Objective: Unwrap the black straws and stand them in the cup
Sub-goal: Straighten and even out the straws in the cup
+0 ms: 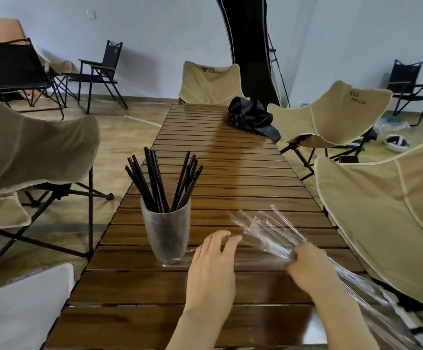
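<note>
1. Black straws (156, 183) already stand fanned out in the frosted cup (166, 236), which sits near the left edge of the slatted wooden table (218, 173).
2. The hands are apart. The right hand (309, 269) is clenched round a bundle of clear wrappers (266, 231) that splay out above the table; the left hand (211, 263) hovers just right of the cup with its fingers loosely bent toward the loose wrapper ends, gripping nothing that I can make out.
3. The wrappers look empty, so the unwrapping seems finished or nearly so; whether one straw hides among them cannot be told.
4. Risk: the left hand is close beside the cup. A sideways brush of the wrist, or a wrapper caught under the cup's base, could tip the tall, top-heavy cup and spill the straws off the near table edge.
5. Risk: the wrappers are light and slippery. A loose grip could let some slide out, and their trailing ends hang past the right table edge toward the floor.
6. Around: a crumpled black fabric bundle (252, 117) lies at the far end of the table, well apart from the work.
7. Beige folding chairs (382, 223) crowd both sides of the table, and a pale cushion (23, 311) sits at lower left; none blocks the hands, though the right-hand chair lies just beside the dangling wrappers.
</note>
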The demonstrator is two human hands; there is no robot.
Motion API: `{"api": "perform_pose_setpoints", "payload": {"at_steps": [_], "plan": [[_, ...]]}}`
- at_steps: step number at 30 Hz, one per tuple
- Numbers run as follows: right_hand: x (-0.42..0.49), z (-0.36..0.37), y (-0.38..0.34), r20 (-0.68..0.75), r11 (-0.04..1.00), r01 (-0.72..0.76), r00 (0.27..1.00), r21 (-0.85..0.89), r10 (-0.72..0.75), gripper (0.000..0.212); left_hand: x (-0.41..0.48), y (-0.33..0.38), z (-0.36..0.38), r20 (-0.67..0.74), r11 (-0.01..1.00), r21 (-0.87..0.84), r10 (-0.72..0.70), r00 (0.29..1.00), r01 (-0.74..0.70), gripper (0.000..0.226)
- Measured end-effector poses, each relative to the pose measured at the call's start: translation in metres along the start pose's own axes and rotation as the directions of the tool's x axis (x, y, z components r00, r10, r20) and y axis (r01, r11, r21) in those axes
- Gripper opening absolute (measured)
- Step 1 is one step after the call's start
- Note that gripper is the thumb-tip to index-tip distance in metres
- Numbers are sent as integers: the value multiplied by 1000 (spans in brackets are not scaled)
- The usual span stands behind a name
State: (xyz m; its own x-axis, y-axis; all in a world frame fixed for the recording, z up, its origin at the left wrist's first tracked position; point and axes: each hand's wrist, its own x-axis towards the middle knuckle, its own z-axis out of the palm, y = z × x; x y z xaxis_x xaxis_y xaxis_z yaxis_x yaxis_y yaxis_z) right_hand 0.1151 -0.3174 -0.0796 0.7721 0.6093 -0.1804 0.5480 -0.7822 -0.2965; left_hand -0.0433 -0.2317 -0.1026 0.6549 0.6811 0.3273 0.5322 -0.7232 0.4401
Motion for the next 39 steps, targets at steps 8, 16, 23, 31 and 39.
{"api": "perform_pose_setpoints", "payload": {"at_steps": [8, 16, 23, 31, 39], "plan": [[-3, 9, -12, 7, 989, -135, 991, -62, 135, 56, 4, -7, -17, -69, 999, 0, -32, 997, 32, 51], [-7, -3, -22, 30, 998, -55, 998, -8, 55, 76, 7, -4, -48, -462, 998, 30, -28, 887, 48, 35], [-21, 1, -64, -106, 956, 258, 964, 137, -245, 60, 10, -31, -64, -670, 941, -199, -335, 663, 274, 85], [-39, 24, -106, -103, 734, 530, 834, 425, -543, 75, 19, -62, -59, -262, 793, -529, -492, 830, 303, 117], [-42, 16, -115, -121, 612, 525, 808, 592, -577, 73, 16, -58, -75, -204, 875, -421, -347, 915, 238, 107]]}}
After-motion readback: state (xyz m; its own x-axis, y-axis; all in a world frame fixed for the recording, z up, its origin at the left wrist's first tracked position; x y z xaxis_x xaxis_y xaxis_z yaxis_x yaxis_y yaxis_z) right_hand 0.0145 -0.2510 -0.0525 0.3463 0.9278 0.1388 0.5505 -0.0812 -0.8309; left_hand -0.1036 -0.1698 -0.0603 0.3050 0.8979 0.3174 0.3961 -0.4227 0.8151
